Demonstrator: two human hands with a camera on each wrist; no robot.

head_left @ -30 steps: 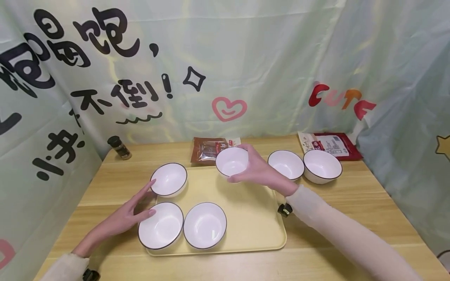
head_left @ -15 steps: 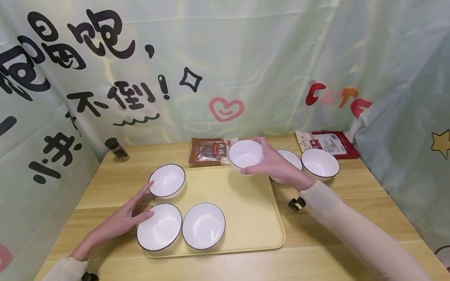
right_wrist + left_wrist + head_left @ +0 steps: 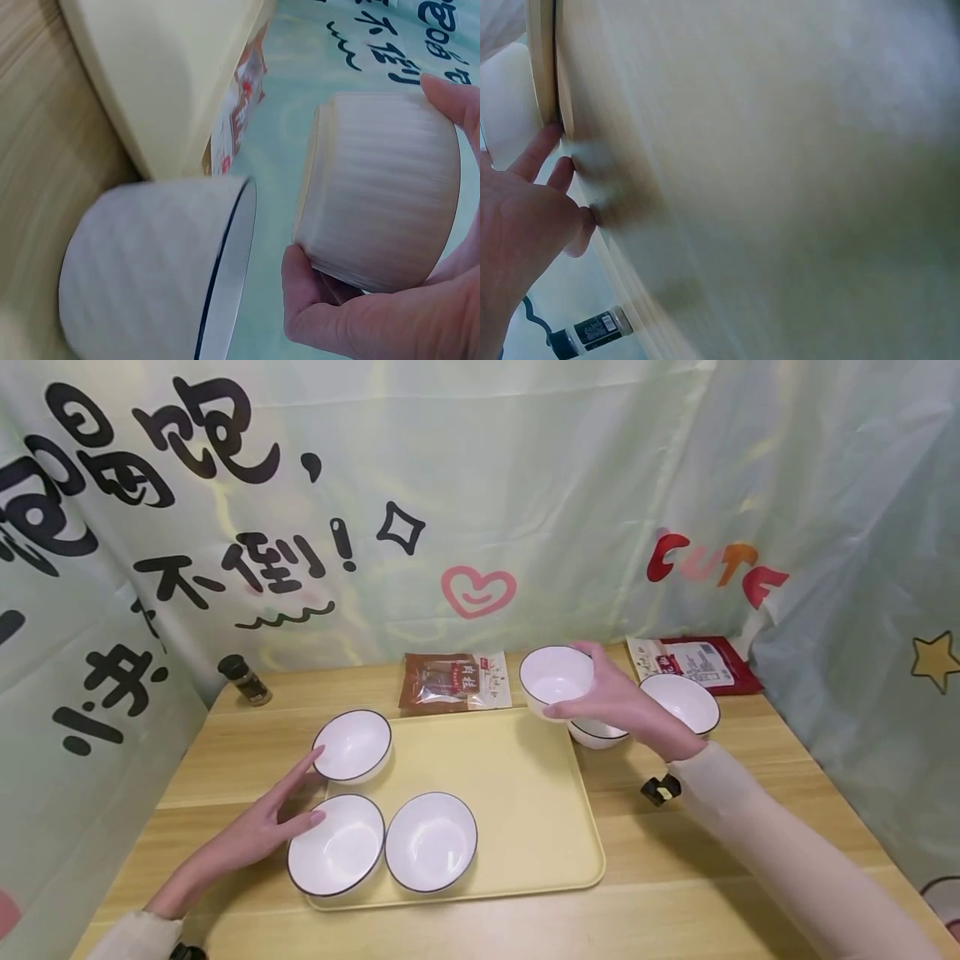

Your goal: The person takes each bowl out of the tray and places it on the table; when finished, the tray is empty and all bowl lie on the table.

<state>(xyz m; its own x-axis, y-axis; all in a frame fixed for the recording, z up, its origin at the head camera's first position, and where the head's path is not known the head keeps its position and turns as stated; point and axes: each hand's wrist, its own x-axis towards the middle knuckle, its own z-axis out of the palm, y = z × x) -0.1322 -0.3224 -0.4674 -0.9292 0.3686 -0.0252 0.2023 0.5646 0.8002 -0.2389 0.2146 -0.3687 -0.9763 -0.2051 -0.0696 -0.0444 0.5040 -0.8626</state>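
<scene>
My right hand (image 3: pixel 622 703) grips a white bowl (image 3: pixel 557 675) with a dark rim by its side, thumb in front and fingers behind. The right wrist view shows that lifted bowl (image 3: pixel 386 187) from outside, with ribbed walls. Partly hidden below it stands another bowl (image 3: pixel 597 735) at the tray's right back corner. At the left, my left hand (image 3: pixel 251 828) spreads its straight fingers beside the back-left bowl (image 3: pixel 352 745) and the front-left bowl (image 3: pixel 336 845). Its fingertips rest low by the tray edge in the left wrist view. A further bowl (image 3: pixel 431 842) sits on the yellow tray (image 3: pixel 536 827).
One more bowl (image 3: pixel 682 702) stands at the right, before a red and white packet (image 3: pixel 697 662). A brown packet (image 3: pixel 453 682) lies behind the tray. A small black-capped jar (image 3: pixel 245 680) is at the back left. A printed curtain (image 3: pixel 570 510) hangs behind the table.
My right hand has carried the bowl rightward and back, from over the tray's back edge to above the bowl at its right corner. My left hand has stayed in place.
</scene>
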